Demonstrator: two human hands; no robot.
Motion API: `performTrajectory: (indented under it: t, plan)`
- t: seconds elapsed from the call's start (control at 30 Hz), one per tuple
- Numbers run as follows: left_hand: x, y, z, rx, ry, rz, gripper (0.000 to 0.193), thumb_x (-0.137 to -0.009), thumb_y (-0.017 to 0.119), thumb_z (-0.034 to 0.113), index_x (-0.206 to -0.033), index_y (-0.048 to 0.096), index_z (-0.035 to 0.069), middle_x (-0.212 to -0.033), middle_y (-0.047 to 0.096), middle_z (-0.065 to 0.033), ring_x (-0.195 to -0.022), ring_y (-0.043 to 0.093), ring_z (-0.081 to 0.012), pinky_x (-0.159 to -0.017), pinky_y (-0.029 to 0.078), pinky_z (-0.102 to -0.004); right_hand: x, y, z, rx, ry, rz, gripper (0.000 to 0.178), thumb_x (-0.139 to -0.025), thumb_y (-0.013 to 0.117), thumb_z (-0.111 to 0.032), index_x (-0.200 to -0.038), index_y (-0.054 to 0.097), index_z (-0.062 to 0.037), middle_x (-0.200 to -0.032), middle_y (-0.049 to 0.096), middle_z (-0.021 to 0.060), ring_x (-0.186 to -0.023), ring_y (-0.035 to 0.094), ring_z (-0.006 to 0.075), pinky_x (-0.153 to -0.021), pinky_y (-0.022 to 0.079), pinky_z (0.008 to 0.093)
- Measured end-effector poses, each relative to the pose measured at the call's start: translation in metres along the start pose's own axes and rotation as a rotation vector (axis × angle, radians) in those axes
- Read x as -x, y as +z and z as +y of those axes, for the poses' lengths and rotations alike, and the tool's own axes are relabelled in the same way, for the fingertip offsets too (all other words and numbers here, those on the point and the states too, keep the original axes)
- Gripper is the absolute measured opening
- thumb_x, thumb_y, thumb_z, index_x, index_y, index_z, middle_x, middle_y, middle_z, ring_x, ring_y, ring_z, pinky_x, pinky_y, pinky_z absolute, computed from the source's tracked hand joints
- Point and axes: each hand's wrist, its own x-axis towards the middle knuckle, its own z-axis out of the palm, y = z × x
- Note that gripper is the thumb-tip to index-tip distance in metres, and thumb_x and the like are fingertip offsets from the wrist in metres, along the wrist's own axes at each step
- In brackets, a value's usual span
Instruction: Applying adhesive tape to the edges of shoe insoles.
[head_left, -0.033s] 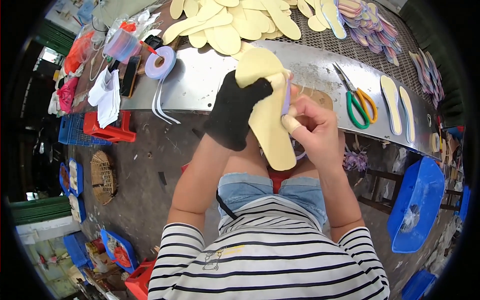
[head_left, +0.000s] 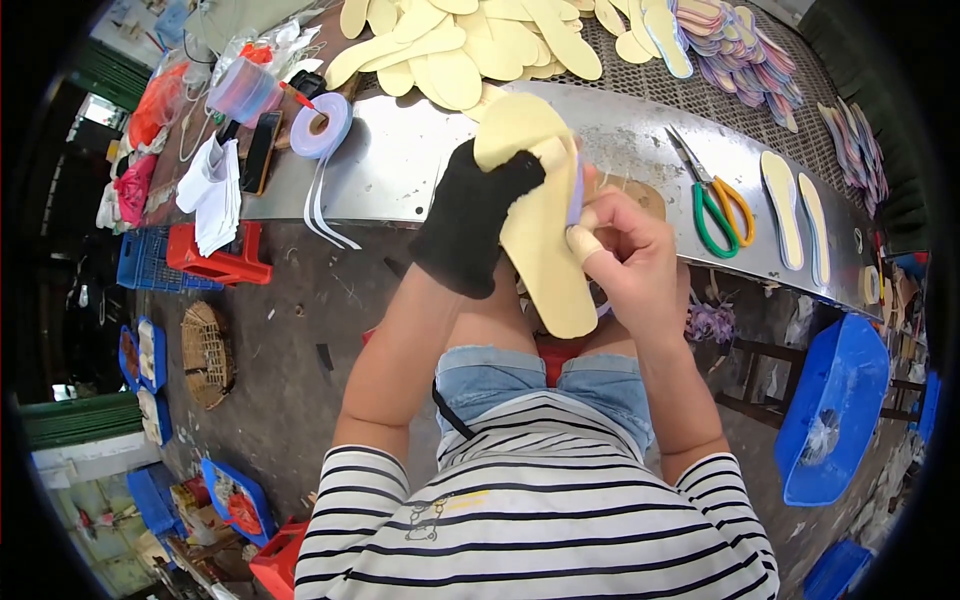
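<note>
One metal table (head_left: pixel 395 170) borders dark floor (head_left: pixel 290 400); left fingers (head_left: pixel 522 174) clasp a cream insole (head_left: pixel 545 262), right fingers (head_left: pixel 622 210) pinch purple strip (head_left: pixel 576 192).

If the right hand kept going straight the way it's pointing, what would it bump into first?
Probably the purple strip along the cream insole's edge; the right hand's fingertips seem to touch it, though depth is unclear.

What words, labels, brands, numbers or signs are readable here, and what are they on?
None can be read.
Striped shirt: a small line drawing with yellow marks beside it, too small and blurred to make out as words.
Pale yellow insole: no lettering visible.
</note>
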Motion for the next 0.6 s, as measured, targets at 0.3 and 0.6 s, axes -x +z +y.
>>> performTrajectory:
  t: [0.3, 0.6]
  plan:
    - [0.018, -0.020, -0.041, -0.105, 0.127, 0.077, 0.036, -0.088, 0.056, 0.018, -0.118, 0.048, 0.000, -0.110, 0.059, -0.0148, -0.095, 0.061, -0.0227, -0.079, 0.051, -0.0331, -0.006, 0.014, 0.015, -0.232, 0.211, 0.043, 0.002, -0.085, 0.058, -0.004, -0.087, 0.059, -0.0036, -0.077, 0.054, -0.0029, -0.048, 0.038, -0.0008, -0.041, 0.028, 0.0179]
    - [0.024, -0.013, -0.019, -0.144, 0.265, 0.295, 0.032, -0.084, 0.060, 0.022, -0.106, 0.056, -0.001, -0.089, 0.062, -0.0117, -0.074, 0.059, -0.0169, -0.069, 0.048, -0.0296, 0.020, 0.009, 0.033, -0.343, 0.285, 0.094, 0.013, -0.083, 0.063, -0.009, -0.093, 0.064, -0.0011, -0.075, 0.060, -0.0025, -0.052, 0.041, -0.0012, -0.044, 0.028, 0.0153]
